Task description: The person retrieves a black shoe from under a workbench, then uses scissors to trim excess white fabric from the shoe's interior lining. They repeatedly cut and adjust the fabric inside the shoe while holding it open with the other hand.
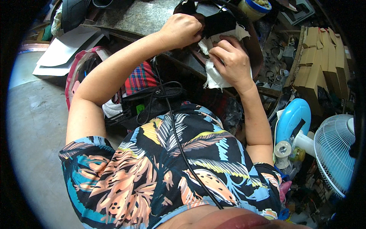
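Note:
My left hand (182,31) is closed in a fist at the worktop's edge, against a dark piece (219,24) of material. What its fingers hold is hidden behind the knuckles. My right hand (231,63) bends its fingers round a white cloth (216,77) with frayed edges, which hangs down below the hand. More of this cloth shows above the fingertips, lying over the dark piece. Around the right side curves a brown, leather-like sheet (256,47); I cannot tell whether it is joined to the cloth.
A grey speckled worktop (143,17) lies ahead. White sheets (68,49) and a pink-rimmed basket (72,70) are at left. A lidded jar (254,8) stands far right. Cardboard boxes (310,76), a blue round thing (293,118) and a fan (335,152) crowd the right side.

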Motion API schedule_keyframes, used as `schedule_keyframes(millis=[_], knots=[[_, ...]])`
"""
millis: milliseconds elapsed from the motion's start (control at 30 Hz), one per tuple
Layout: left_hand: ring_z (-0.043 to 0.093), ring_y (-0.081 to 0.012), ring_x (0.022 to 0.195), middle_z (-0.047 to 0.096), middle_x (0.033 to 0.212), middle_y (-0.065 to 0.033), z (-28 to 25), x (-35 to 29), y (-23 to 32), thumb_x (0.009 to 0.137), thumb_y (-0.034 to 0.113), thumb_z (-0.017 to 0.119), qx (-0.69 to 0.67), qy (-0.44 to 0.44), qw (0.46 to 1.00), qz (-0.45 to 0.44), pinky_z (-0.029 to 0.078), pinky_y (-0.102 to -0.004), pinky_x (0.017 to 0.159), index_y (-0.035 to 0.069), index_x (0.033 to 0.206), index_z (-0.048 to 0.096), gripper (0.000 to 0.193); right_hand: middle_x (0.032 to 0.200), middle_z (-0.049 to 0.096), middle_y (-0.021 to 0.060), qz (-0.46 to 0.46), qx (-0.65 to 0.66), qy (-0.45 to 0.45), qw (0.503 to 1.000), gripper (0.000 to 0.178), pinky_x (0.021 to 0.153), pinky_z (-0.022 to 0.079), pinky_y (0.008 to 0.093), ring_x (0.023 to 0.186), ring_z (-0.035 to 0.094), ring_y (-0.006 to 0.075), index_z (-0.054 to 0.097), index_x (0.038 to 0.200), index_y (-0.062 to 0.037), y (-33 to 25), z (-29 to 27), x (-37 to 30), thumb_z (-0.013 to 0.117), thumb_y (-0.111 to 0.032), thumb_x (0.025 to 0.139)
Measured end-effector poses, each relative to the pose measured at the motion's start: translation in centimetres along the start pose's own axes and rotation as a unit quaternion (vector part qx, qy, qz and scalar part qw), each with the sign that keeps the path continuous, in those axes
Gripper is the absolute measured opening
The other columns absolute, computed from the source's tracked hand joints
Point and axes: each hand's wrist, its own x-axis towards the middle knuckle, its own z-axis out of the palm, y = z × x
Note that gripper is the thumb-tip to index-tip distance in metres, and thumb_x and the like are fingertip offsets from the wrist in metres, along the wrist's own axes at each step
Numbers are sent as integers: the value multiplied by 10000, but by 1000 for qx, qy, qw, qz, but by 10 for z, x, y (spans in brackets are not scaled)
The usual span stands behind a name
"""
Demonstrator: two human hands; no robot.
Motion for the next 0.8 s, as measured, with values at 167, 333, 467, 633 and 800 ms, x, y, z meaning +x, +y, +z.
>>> schedule_keyframes(millis=[167,333,467,633,800], knots=[[701,-308,871,696,859,-120,-5,0,0,790,256,732,-48,-9,999,-7,567,-421,766,81,931,724,225,870,643,68,109,32,-16,993,221,741,514,389,879,630,265,688,905,-63,-1,1,5,786,-218,783],[709,-294,884,700,876,-104,-4,4,10,798,221,740,-28,18,999,3,570,-408,781,105,983,736,219,842,657,93,51,-67,30,996,199,732,511,416,820,644,306,694,933,-91,-1,12,9,750,-248,823],[710,-289,883,717,896,-98,-4,8,9,819,220,710,-65,-9,997,-28,569,-406,791,119,962,745,179,835,677,106,177,115,87,974,148,707,497,330,753,638,219,684,969,13,9,13,2,635,-119,923],[708,-300,871,730,886,-114,-6,10,5,798,239,679,-90,-29,994,-57,565,-423,781,120,893,758,171,841,668,158,210,178,75,958,153,683,496,387,749,647,330,670,901,-18,13,10,-1,633,-165,910],[707,-316,843,716,840,-139,-10,15,3,776,303,674,-78,-71,990,-93,564,-434,751,104,862,751,230,824,637,130,153,126,30,980,133,673,497,415,722,636,323,671,879,-56,5,4,1,646,-185,897]])
